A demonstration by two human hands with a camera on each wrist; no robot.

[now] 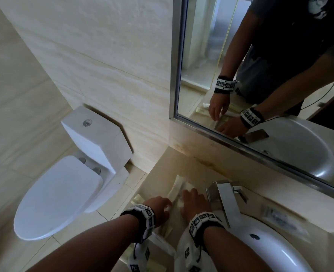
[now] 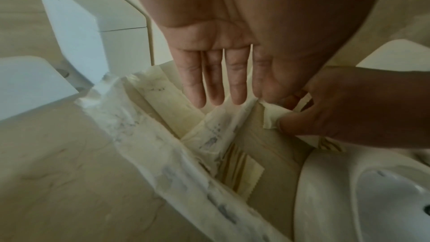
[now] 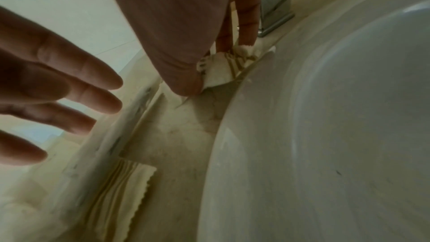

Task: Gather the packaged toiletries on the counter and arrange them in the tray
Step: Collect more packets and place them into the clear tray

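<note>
Several cream paper toiletry packets lie on the beige counter [image 1: 162,163] left of the sink. My right hand [image 3: 216,67] pinches a small striped sachet [image 3: 221,76] between thumb and fingers, close to the basin rim; in the left wrist view the same sachet [image 2: 271,115] shows in that hand [image 2: 291,111]. My left hand [image 2: 232,98] hovers flat with straight fingers over a long printed packet [image 2: 163,154] and holds nothing. Another striped sachet [image 2: 242,170] lies flat nearer me. I cannot make out a tray in any view.
The white sink basin [image 1: 270,248] and chrome faucet [image 1: 227,199] lie right of my hands. A clear packet with blue print [image 1: 280,218] rests on the counter beyond the faucet. A toilet [image 1: 64,183] stands left of the counter's edge. A mirror [image 1: 260,85] hangs behind.
</note>
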